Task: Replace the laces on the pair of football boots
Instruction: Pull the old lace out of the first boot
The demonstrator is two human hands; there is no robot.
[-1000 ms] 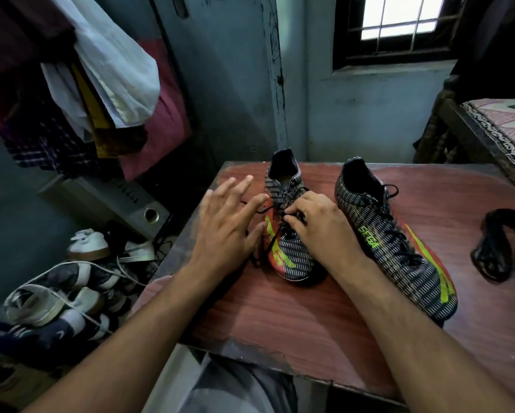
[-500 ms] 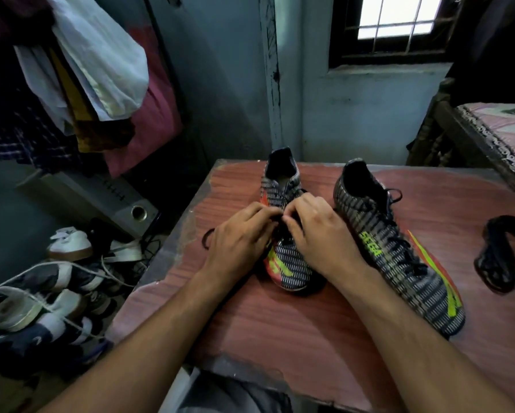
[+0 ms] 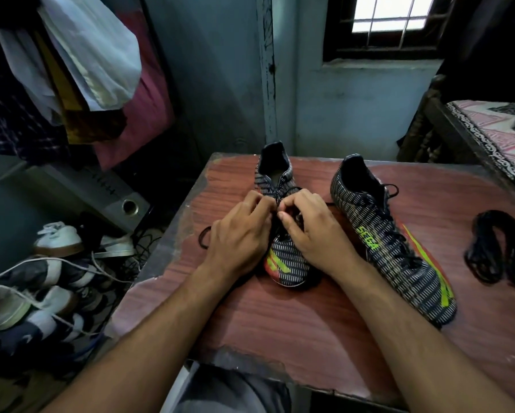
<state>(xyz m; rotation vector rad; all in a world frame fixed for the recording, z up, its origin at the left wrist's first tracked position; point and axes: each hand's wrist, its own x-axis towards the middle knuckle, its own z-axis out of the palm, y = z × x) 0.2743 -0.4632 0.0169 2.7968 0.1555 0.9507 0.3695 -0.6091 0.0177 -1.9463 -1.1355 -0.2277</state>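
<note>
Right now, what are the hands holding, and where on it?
Both the left hand and right hand pinch the black lace of the left boot, over its eyelet area at mid-tongue. Which part of the lace is hidden by the fingers.

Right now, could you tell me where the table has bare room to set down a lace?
Free: the near table strip before both boots, and between right boot and lace bundle. Crowded: left boot, where both hands work.

Worn wood-grain table (image 3: 280, 323) — chipped (matt), knit-textured boots (image 3: 384, 234)
</note>
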